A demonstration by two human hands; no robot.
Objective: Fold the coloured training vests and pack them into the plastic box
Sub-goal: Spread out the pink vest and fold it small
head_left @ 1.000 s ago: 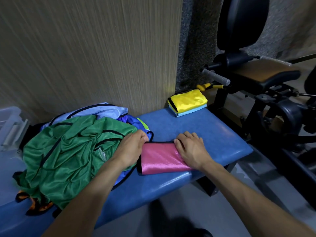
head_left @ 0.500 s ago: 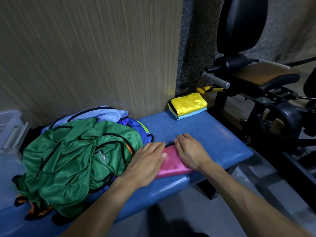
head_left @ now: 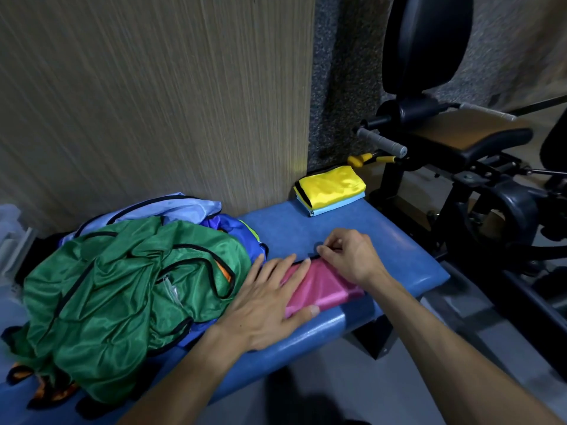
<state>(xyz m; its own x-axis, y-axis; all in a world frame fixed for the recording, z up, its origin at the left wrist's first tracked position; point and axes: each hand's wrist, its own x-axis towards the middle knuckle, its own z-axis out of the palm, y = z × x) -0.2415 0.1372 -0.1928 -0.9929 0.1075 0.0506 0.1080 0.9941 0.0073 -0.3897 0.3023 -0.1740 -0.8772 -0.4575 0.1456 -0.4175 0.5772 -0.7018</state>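
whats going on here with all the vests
A person is folding a pink vest on a blue bench. The left hand lies flat on it while the right hand pinches its far black edge. A folded yellow vest waits by the wall; a green vest tops the unfolded pile.

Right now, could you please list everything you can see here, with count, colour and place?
Folded satin vest: one, pink, bench front, under both hands.
Folded vest stack: yellow on light blue, bench's far corner.
Loose vest heap: green on top, blue and orange beneath, bench left.
Padded bench: one, blue.
Clear plastic box: one, far left, partly visible.
Gym machine: black, right.
Left hand: flat on pink vest.
Right hand: pinching vest's black-trimmed edge.
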